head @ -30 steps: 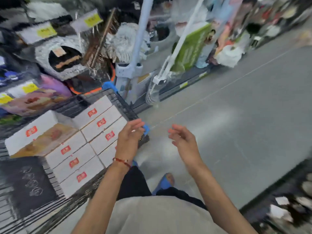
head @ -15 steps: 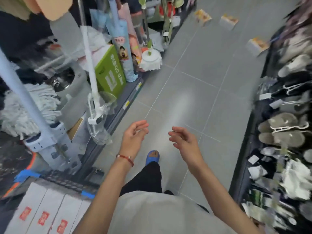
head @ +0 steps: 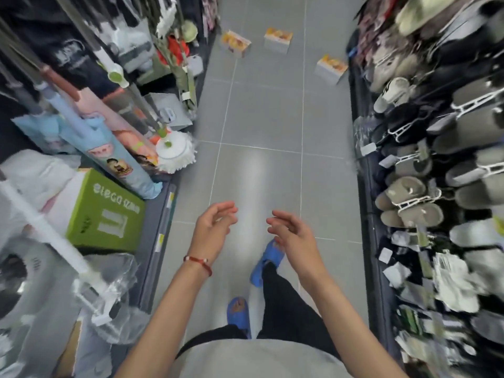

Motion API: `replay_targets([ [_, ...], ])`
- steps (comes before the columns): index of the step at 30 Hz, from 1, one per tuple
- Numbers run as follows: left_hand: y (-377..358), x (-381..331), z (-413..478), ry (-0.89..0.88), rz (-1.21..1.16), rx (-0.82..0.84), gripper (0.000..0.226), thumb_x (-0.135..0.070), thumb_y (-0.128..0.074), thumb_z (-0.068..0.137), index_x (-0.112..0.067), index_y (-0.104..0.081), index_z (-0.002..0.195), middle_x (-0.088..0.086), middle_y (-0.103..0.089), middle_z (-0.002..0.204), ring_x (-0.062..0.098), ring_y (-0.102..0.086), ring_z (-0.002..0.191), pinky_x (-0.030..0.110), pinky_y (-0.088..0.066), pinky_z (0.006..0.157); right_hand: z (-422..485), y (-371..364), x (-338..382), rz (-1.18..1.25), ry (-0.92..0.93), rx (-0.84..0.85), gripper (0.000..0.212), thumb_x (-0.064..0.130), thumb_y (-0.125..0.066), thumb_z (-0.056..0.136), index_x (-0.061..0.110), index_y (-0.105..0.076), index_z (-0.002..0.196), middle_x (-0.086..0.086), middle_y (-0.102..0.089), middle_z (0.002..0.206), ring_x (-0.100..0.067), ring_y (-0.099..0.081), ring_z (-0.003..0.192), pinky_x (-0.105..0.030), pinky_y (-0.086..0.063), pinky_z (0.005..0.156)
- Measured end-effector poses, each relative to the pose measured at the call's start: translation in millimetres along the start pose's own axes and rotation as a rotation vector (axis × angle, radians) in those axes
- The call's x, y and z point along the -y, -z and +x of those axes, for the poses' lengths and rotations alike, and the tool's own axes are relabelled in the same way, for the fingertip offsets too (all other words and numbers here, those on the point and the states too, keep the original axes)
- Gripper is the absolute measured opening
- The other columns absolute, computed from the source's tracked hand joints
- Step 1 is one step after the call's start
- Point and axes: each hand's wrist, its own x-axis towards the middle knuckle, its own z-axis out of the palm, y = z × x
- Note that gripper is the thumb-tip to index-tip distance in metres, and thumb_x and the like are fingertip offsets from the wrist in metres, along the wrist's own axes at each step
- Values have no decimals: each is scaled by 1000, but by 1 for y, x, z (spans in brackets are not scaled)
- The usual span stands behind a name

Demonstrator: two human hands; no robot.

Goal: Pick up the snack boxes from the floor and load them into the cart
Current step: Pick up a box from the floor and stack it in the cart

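Facing: the grey tiled floor point(head: 259, 118) of a shop aisle, with mops point(head: 174, 154) at 9 o'clock and a slipper rack point(head: 409, 192) at 3 o'clock.
Left hand point(head: 215, 227): empty, fingers loosely curled and slightly apart.
Right hand point(head: 293, 236): empty, fingers the same, palm turned toward the other hand.
Snack boxes point(head: 277, 40): three on the floor, well apart from the fingers, at 11, 12 and 1 o'clock.
Nearest box point(head: 330, 69): the 1 o'clock one, beside the rack's foot; its long axis seems to run 10-to-4. The right hand is nearer.
Cart: out of view.
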Motion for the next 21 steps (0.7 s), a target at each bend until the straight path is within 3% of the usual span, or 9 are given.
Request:
replay_targets([
  [9,-88,-102,167,64,27,37,29,0,-61,90,-23,-68,106,-2,-72,111,16,-67,104,37,-49,97,180,37,102,63,-25,-56,24,8,-60,101,21,-68,119,3,-76,113,-10,-71,98,-26,-52,91],
  [17,-145,-200,304,35,8,26,29,0,-59,91,-24,-68,105,-4,-72,109,18,-66,109,35,-49,96,335,50,211,22,-8,-31,24,10,-60,101,23,-69,119,6,-77,112,-11,-71,101,-28,-53,95],
  [19,-152,-221,345,44,-2,8,28,1,-58,92,-18,-68,110,-2,-71,110,18,-66,106,30,-51,89,376,47,235,33,-23,-28,22,13,-59,102,22,-69,119,4,-76,112,-10,-71,98,-27,-53,93],
  [21,-158,-244,388,42,-25,-7,28,4,-54,95,-10,-66,115,3,-69,111,18,-65,99,17,-54,72,418,42,260,18,-38,-23,19,16,-58,103,25,-69,116,2,-76,114,-11,-71,98,-29,-54,94],
])
